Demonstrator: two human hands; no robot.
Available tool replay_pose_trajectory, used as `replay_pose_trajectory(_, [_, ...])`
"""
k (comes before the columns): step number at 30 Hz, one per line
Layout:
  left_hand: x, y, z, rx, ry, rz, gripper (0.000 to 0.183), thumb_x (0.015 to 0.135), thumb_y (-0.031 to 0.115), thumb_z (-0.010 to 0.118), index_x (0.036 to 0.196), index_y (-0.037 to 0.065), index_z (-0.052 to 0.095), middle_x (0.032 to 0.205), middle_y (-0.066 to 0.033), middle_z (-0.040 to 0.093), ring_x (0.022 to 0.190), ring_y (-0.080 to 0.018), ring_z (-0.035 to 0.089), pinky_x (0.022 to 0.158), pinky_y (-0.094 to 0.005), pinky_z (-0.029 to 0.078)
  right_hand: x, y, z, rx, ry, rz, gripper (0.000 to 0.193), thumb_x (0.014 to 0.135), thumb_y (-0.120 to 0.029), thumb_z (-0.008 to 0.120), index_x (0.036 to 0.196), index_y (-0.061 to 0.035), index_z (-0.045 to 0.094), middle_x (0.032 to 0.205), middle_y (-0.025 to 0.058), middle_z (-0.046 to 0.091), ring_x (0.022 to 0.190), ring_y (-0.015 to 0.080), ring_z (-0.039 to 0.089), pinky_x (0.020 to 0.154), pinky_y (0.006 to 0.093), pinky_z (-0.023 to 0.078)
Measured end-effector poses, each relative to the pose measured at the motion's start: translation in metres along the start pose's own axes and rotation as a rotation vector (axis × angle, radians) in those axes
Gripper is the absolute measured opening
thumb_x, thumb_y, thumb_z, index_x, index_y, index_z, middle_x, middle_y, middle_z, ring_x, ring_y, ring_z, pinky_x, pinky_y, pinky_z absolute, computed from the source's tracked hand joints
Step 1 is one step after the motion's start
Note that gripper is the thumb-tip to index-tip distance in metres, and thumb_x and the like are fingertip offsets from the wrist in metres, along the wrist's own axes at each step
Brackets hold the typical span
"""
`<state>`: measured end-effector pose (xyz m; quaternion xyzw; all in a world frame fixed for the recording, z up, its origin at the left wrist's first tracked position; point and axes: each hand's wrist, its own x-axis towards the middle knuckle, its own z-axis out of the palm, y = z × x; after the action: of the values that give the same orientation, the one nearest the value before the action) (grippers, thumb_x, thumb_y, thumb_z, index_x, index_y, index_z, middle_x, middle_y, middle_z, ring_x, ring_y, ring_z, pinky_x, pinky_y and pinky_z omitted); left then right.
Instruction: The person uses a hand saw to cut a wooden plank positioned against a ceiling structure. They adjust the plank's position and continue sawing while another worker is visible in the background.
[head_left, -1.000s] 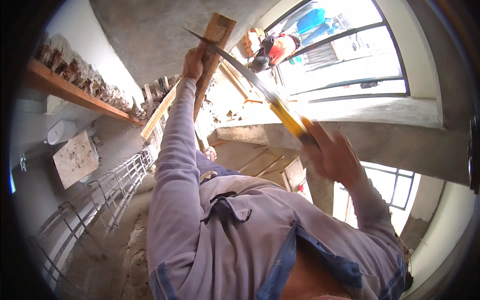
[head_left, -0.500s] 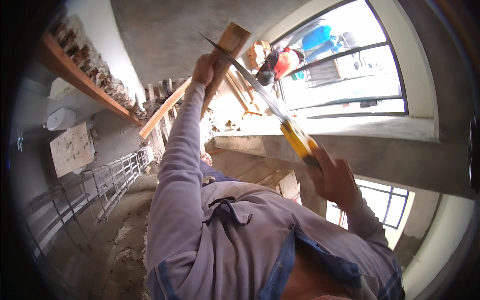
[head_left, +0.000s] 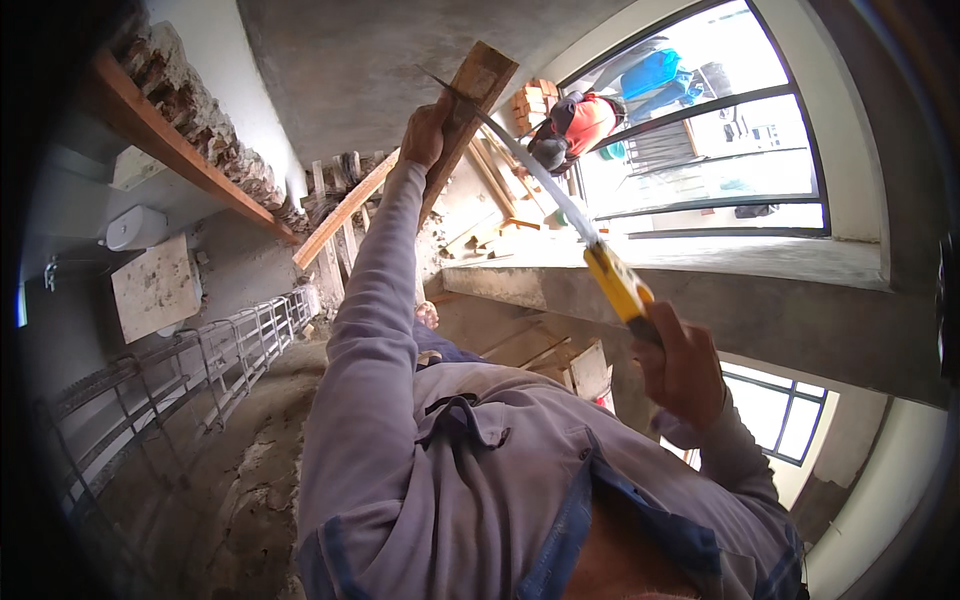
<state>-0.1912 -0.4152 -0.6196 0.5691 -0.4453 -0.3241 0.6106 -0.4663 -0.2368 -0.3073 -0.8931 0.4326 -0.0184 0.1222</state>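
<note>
My right hand (head_left: pixel 682 368) is wrapped around the yellow and black handle of a hand saw (head_left: pixel 560 200). The saw's long metal blade slants up and left and lies across a wooden plank (head_left: pixel 484 75), near the plank's far end. With the left arm stretched out, my left hand (head_left: pixel 425 133) grips the plank's left edge just below the blade. Some of the left fingers are hidden behind the wood. Part of the plank's lower length is covered by my left forearm.
A person in red (head_left: pixel 580 125) bends by the large window, near stacked bricks (head_left: pixel 534 103). A wooden beam (head_left: pixel 190 150) slants along the left wall. A steel rebar cage (head_left: pixel 235 350) lies at lower left, and loose timber (head_left: pixel 345 210) leans past my left arm.
The saw has drawn back slightly toward the lower right with my right hand, so less blade sticks out past the plank. My left hand keeps its grip. The whole view has shifted a little.
</note>
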Motion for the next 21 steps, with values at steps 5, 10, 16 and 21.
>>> replay_pose_trajectory(5, [0.004, 0.0, 0.012, -0.186, -0.148, -0.059, 0.068, 0.092, 0.059, 0.041, 0.088, -0.005, 0.064, 0.081, -0.0178, 0.066, 0.082, -0.0262, 0.062, 0.076, -0.0371, 0.044, 0.129, 0.01, 0.059, 0.008, 0.007, -0.08, 0.027, 0.093, -0.029, 0.055, 0.105, -0.0061, 0.051, 0.059, 0.0201, 0.058, 0.054, 0.0378, 0.06, 0.051, 0.048, 0.046])
replay_pose_trajectory(10, [-0.031, 0.038, -0.01, -0.137, -0.126, 0.064, 0.059, 0.077, 0.053, 0.068, 0.103, 0.0, 0.062, 0.099, -0.0172, 0.066, 0.096, -0.0266, 0.062, 0.082, -0.0347, 0.048, 0.128, -0.004, 0.05, 0.089, 0.014, -0.109, 0.027, 0.093, -0.029, 0.055, 0.104, -0.0054, 0.05, 0.056, 0.0195, 0.056, 0.053, 0.0378, 0.06, 0.05, 0.0479, 0.044])
replay_pose_trajectory(16, [-0.02, 0.048, -0.006, 0.174, -0.152, -0.076, 0.066, 0.054, 0.034, 0.085, 0.105, -0.001, 0.062, 0.101, -0.0214, 0.066, 0.097, -0.0342, 0.064, 0.084, -0.0386, 0.051, 0.137, -0.009, 0.05, 0.055, -0.01, -0.075, 0.029, 0.093, -0.033, 0.054, 0.104, -0.0071, 0.05, 0.058, 0.018, 0.059, 0.056, 0.0385, 0.061, 0.052, 0.0481, 0.047])
replay_pose_trajectory(21, [-0.017, 0.034, -0.016, -0.001, -0.219, -0.092, 0.053, 0.054, 0.028, 0.082, 0.097, 0.0, 0.067, 0.088, -0.0159, 0.07, 0.081, -0.0251, 0.067, 0.077, -0.0349, 0.053, 0.079, 0.008, 0.031, -0.105, -0.091, -0.097, 0.027, 0.093, -0.028, 0.056, 0.109, -0.0073, 0.052, 0.061, 0.0169, 0.06, 0.056, 0.0376, 0.061, 0.049, 0.0475, 0.047])
